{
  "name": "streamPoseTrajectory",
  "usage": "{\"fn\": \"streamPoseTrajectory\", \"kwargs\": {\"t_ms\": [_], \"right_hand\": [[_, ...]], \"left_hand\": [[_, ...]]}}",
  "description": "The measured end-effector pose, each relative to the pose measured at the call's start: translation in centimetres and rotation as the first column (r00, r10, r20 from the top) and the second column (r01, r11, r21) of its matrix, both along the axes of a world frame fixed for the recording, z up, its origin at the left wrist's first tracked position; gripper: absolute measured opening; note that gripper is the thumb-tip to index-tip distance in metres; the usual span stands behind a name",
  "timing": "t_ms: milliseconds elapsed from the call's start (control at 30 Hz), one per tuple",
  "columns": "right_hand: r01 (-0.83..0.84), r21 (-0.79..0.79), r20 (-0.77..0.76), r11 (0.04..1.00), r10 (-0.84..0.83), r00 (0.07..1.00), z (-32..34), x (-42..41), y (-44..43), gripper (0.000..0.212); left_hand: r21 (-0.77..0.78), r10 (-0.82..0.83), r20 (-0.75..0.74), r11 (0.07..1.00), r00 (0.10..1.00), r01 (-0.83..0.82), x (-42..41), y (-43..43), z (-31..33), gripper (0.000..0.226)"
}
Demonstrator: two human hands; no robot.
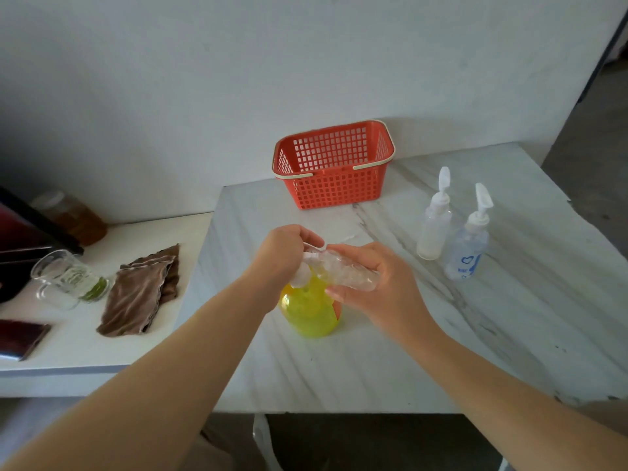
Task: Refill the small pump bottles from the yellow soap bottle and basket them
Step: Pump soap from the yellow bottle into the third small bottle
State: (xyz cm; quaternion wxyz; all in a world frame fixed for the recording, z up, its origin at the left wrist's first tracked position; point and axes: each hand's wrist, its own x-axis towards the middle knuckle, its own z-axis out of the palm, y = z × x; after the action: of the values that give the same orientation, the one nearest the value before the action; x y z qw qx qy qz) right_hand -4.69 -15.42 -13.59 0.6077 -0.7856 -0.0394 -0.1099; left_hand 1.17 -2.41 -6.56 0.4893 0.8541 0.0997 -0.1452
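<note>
No legible txt. Blue heart logo on rt pump bottle, print below blurred; mug label unreadable.

place: home kitchen corner | cues: marble table, glass mug, brown cloth, jar

Right hand holds small clear bottle on its side over yellow soap bottle; left hand grips its neck end. Frosted pump bottle and blue-print pump bottle upright at right on marble table, red basket near wall. Brown cloth, glass mug on left counter.
</note>
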Motion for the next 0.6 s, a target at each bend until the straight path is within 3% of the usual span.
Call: {"fn": "streamPoseTrajectory", "kwargs": {"t_ms": [467,600], "right_hand": [[-0.005,-0.028,0.01,1.0,0.006,1.0,1.4,0.0,-0.3,0.051],[-0.008,-0.022,-0.003,1.0,0.008,1.0,1.5,-0.1,-0.2,0.051]], "left_hand": [[-0.053,-0.017,0.008,0.998,1.0,0.017,-0.1,-0.1,1.6,0.026],[0.038,-0.03,0.007,0.999,1.0,0.03,0.0,-0.3,1.4,0.031]]}}
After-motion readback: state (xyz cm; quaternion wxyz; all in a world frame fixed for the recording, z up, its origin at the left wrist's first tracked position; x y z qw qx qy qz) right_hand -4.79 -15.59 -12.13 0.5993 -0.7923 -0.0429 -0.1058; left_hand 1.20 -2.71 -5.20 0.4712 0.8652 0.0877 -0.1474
